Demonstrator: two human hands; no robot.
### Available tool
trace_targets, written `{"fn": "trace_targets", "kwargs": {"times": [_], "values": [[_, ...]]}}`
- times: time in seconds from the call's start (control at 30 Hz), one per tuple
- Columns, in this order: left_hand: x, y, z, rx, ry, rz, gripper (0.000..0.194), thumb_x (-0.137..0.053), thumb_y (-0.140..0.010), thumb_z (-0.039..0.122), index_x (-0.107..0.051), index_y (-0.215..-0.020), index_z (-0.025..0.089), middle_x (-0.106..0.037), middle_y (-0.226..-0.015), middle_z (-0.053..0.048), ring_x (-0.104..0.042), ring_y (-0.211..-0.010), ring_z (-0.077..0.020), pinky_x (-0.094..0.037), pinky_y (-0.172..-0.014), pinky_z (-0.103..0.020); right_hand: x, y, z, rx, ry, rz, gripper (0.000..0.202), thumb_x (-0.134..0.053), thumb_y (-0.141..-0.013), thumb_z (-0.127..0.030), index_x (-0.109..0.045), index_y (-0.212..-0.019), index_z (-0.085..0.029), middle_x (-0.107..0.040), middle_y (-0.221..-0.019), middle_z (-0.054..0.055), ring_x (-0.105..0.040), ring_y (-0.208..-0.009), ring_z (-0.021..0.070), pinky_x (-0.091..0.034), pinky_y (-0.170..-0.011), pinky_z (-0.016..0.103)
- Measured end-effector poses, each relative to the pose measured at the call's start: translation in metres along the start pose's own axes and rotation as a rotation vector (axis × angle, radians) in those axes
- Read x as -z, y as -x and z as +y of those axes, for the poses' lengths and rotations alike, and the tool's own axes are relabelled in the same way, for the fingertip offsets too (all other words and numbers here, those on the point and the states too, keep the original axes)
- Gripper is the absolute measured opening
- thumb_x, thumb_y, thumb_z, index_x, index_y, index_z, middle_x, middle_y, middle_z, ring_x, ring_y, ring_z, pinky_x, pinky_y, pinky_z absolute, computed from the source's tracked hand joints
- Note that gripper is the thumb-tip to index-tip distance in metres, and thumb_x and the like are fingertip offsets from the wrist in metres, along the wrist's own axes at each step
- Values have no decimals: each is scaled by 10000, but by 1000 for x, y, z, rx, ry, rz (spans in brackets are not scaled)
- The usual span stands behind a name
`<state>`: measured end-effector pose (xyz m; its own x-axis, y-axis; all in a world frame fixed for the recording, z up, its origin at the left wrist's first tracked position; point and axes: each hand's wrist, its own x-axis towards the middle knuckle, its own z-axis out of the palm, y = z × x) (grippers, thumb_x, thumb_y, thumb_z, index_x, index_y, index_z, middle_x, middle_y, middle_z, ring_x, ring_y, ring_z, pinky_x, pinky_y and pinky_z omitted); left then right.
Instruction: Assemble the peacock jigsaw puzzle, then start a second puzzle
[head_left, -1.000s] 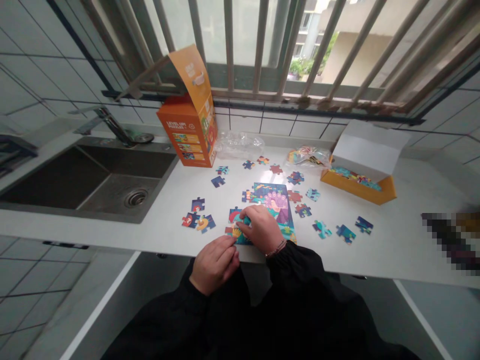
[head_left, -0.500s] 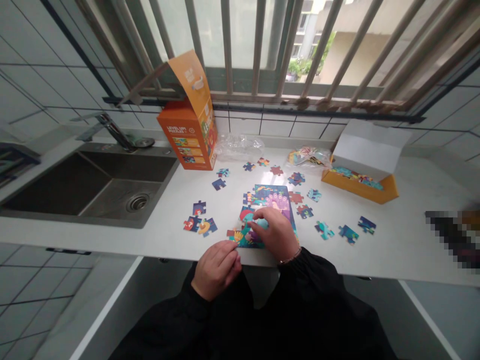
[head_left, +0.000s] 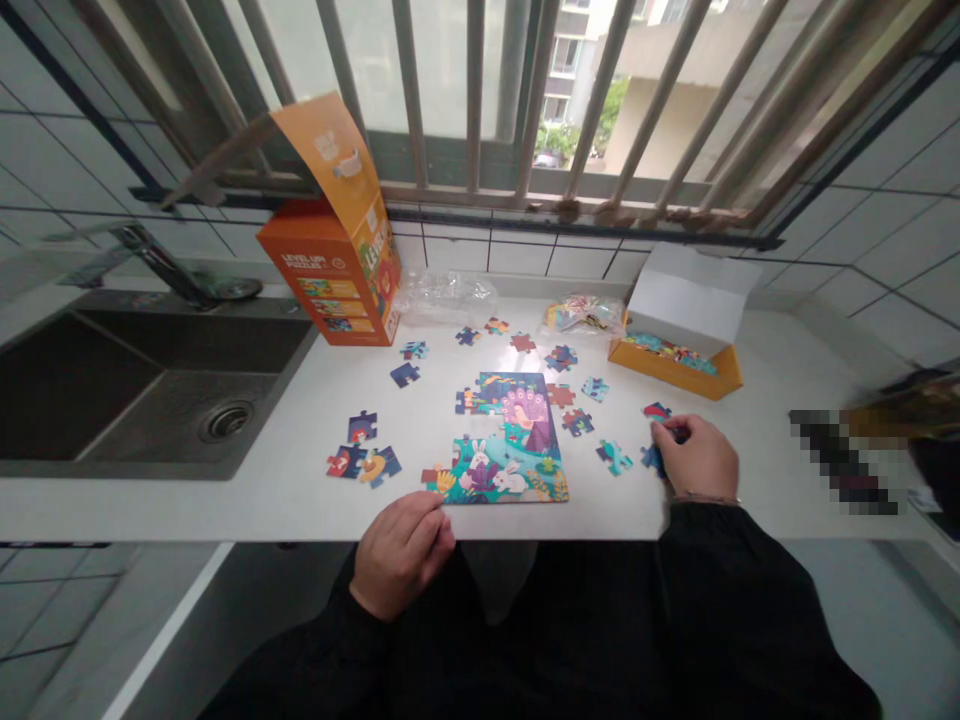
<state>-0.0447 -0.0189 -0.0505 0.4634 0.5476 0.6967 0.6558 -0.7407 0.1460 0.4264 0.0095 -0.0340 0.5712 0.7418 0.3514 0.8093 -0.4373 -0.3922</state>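
A partly joined puzzle (head_left: 517, 470) with rabbits and a purple peacock lies near the counter's front edge. My left hand (head_left: 403, 552) rests at its lower left corner, fingers curled together; what they hold, if anything, is hidden. Off to the right, my right hand (head_left: 697, 458) has its fingers pinched over a puzzle piece with a red patch (head_left: 657, 411). A dark blue piece (head_left: 654, 460) lies partly under that hand. Loose pieces surround the puzzle, among them a teal one (head_left: 615, 457) and a yellow-hat one (head_left: 379, 466).
An orange puzzle box (head_left: 330, 270) stands at the back left beside the sink (head_left: 262, 440). Behind the pieces lie clear plastic packaging (head_left: 446, 297) and a bag of pieces (head_left: 583, 314). An open yellow box (head_left: 679, 368) with a white lid sits at the back right.
My right hand has moved from above the puzzle to the pieces at the right. A red-patched piece now shows at its fingertips. The puzzle's middle is uncovered, and the view has shifted right.
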Motion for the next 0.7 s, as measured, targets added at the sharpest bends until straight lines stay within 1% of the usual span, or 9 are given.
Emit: {"fn": "trace_targets", "kwargs": {"times": [0.07,0.17,0.23,0.3,0.37,0.5,0.57,0.63,0.7], "values": [[-1,1,0,6,-5,-3,132,-708,-954,135,-706,-1057,216,-816,-1083,-85,-782,-1020,-246,-628,-938,-380,-8,-2,2,29,29,-6,249,-620,-872,-439,-722,-896,-213,-720,-904,125,-592,-845,295,-437,-817,427],[-1,1,0,5,-13,2,162,-720,-952,122,-699,-1084,214,-816,-1083,-87,-779,-1026,-253,-627,-939,-388,-12,1,-1,141,52,57,233,-584,-889,-384,-718,-936,-199,-732,-976,161,-613,-964,324,-438,-898,456],[0,-1,1,-7,-28,10,232,-726,-961,130,-689,-1179,202,-814,-1165,-112,-772,-1087,-269,-624,-977,-412,-10,4,-4,210,31,95,224,-576,-912,-369,-711,-946,-193,-739,-998,169,-624,-1016,333,-440,-933,467],[2,-5,2,5,-55,-1,363,-723,-979,163,-653,-1334,183,-783,-1313,-150,-752,-1194,-292,-610,-1042,-450,-7,6,-9,282,3,117,216,-577,-947,-362,-709,-963,-191,-752,-1016,160,-639,-1032,329,-447,-962,471],[2,-9,3,27,-78,-48,452,-707,-1000,201,-610,-1440,174,-748,-1407,-162,-731,-1264,-302,-597,-1079,-468,-4,9,-18,370,-27,120,216,-581,-990,-362,-712,-992,-190,-765,-1042,145,-659,-1045,322,-457,-993,475],[2,-12,4,24,-90,-120,374,-684,-1029,245,-655,-1398,191,-765,-1390,-129,-736,-1264,-292,-603,-1067,-450,2,29,-57,526,-160,104,232,-609,-1046,-369,-719,-1143,-189,-775,-1127,129,-678,-1096,318,-495,-1037,493],[1,-13,4,17,-81,-122,346,-679,-1038,247,-669,-1379,191,-764,-1395,-124,-729,-1281,-289,-598,-1083,-446,4,46,-82,619,-264,29,242,-609,-1064,-343,-715,-1234,-207,-773,-1204,126,-683,-1157,306,-516,-1071,496],[2,-13,4,16,-67,-137,339,-670,-1045,248,-674,-1378,188,-754,-1415,-122,-716,-1308,-287,-590,-1104,-447,4,64,-103,736,-338,-135,280,-625,-1066,-330,-705,-1312,-221,-746,-1338,134,-671,-1261,299,-537,-1100,485],[3,-15,5,20,-53,-173,335,-665,-1050,259,-682,-1377,185,-736,-1449,-125,-698,-1339,-288,-581,-1122,-453,3,80,-117,814,-336,-267,286,-650,-1059,-328,-713,-1324,-242,-726,-1402,128,-678,-1278,304,-558,-1097,500]]}}
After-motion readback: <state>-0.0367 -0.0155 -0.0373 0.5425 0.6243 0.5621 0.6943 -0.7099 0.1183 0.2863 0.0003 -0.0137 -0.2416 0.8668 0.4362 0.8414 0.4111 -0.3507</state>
